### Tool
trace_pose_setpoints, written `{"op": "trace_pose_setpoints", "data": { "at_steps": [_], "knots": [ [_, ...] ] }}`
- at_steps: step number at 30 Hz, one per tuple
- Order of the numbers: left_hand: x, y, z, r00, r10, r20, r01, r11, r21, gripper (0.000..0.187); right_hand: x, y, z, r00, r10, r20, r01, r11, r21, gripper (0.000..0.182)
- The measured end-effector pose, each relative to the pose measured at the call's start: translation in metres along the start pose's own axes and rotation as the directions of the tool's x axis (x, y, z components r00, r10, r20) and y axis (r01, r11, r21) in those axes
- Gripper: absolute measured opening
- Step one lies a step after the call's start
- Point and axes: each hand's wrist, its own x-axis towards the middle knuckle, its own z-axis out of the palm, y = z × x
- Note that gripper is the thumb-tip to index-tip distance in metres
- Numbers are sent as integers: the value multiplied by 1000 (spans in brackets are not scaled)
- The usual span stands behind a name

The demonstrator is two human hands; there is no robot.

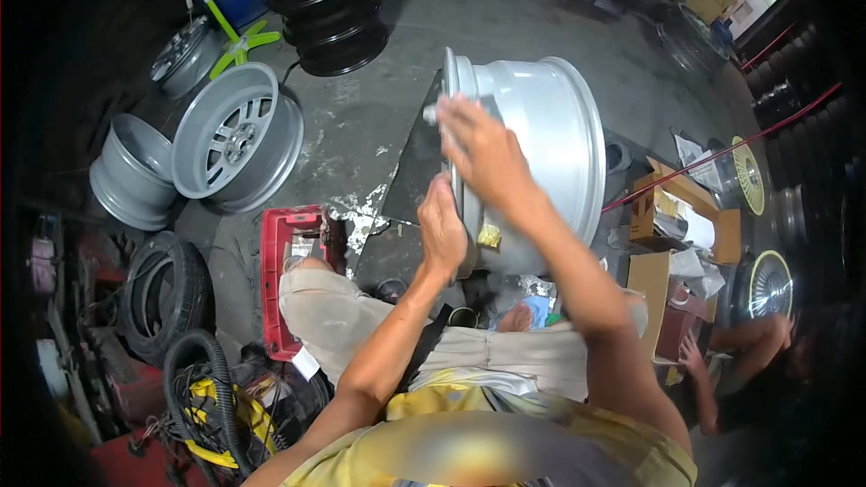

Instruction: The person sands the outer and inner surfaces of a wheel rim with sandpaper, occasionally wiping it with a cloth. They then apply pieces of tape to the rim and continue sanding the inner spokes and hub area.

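Note:
A silver wheel rim (546, 117) stands upright on its tread in front of my knees, its barrel facing right. My left hand (442, 227) rests against the rim's left edge, fingers pointing up and held together around the lip. Higher up, my right hand (480, 146) reaches across the same edge, its fingers bent and smeared by motion. Something small and pale shows by its fingertips, too blurred to name. A dark sheet (410, 171) lies on the floor beyond the rim's left side.
Two more silver rims (239, 140) (135, 171) stand at the left, near stacked black rims (334, 13). A red crate (272, 284) sits by my left knee. Open cardboard boxes (645, 216) are at the right, where another person's hand (693, 356) shows.

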Motion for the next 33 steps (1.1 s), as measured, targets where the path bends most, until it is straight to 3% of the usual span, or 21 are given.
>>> {"op": "trace_pose_setpoints", "data": {
  "at_steps": [1,2,3,5,7,10,12,13,14,16,18,20,22,23,24,26,29,31,32,33],
  "knots": [
    [-7,9,-4,1000,-6,22,5,1000,17,44,18,12,8,996,82,-24,-82,996,-26,33],
    [-14,8,-7,999,-9,46,7,999,51,44,52,32,9,965,237,109,-244,968,59,31],
    [-22,5,-9,999,5,46,-8,998,68,44,81,57,19,930,345,128,-360,924,130,34],
    [-31,2,-13,998,30,50,-35,996,87,44,122,117,55,797,513,319,-577,804,147,36],
    [-32,3,-14,998,41,52,-45,996,83,45,133,137,77,701,664,259,-696,716,50,38],
    [-14,5,-7,998,52,16,-53,997,60,45,109,101,47,721,660,211,-686,723,81,38],
    [4,1,-1,1000,1,17,-2,1000,12,48,55,39,8,784,602,152,-620,750,229,38],
    [12,5,2,1000,-19,23,19,1000,18,50,15,25,22,897,432,-90,-415,896,159,36],
    [20,9,3,999,-35,29,34,999,29,53,-13,-8,10,912,394,-112,-373,912,171,37],
    [22,-4,6,999,-28,29,29,999,-15,55,-59,-46,5,944,304,-131,-304,953,20,38],
    [11,-1,4,999,-51,-6,51,996,-66,55,-60,-46,5,950,246,-190,-258,965,-38,36],
    [-9,-4,-1,999,-41,27,43,994,-104,51,-22,-6,10,951,208,-229,-201,978,53,33],
    [-20,8,-8,999,-15,46,13,999,36,47,42,39,10,872,485,66,-490,865,114,36],
    [-27,11,-10,997,-56,45,54,997,59,41,77,77,16,750,566,342,-607,795,15,42],
    [-29,12,-13,997,-43,61,39,997,65,41,96,110,29,746,552,372,-592,806,-8,43],
    [-32,9,-13,997,-37,62,27,989,148,38,110,180,71,726,567,390,-510,824,-248,42],
    [-14,9,-8,999,18,40,-25,985,171,37,90,164,28,675,647,354,-558,762,-329,45],
    [7,12,-1,999,32,34,-38,981,192,40,62,129,-12,729,612,306,-566,791,-233,42],
    [20,9,2,999,32,37,-39,981,188,40,32,113,-17,871,482,91,-457,865,-208,38],
    [34,4,6,998,61,24,-64,979,194,42,-1,94,-22,942,309,-128,-331,919,-215,34]
  ]
}}
